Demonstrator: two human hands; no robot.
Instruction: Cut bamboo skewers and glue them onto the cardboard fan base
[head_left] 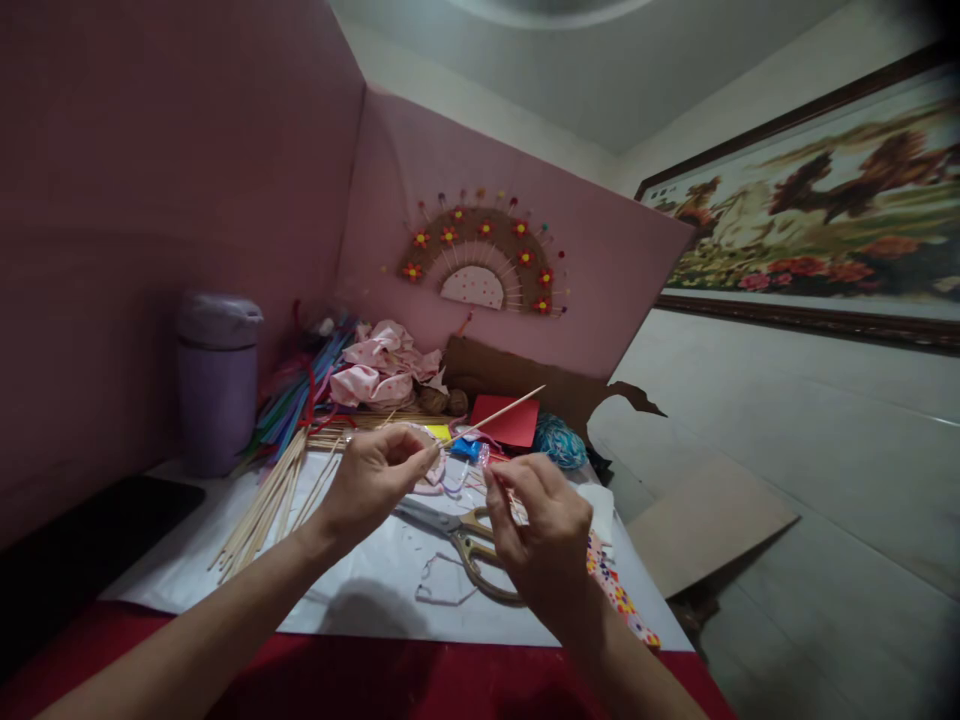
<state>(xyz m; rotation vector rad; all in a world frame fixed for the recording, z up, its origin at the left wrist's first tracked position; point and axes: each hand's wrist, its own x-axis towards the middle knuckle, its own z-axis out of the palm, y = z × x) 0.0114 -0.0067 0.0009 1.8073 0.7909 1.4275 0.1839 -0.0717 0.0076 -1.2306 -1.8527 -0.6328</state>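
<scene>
Between thumb and fingers, my left hand (379, 470) pinches a thin bamboo skewer (502, 411), which slants up to the right over the table. Apart from it, on the right, my right hand (544, 530) has its thumb and index finger pressed together; what they hold, if anything, is too small to make out. A pair of scissors (474, 560) with gold-coloured handles lies beneath and between my hands. Near them on the white sheet (360, 600) is a thin outlined piece (448, 585). A round pink-edged piece (435, 470) lies partly hidden behind my left hand.
Loose skewers (262, 500) lie at left, beside a purple tumbler (217, 385). Behind are pink dotted fabric (386, 360), red paper (506, 420) and blue yarn (560, 442). A fan-shaped flower decoration (480, 240) is pinned to the pink board. A flowered strip (622, 600) lies at right.
</scene>
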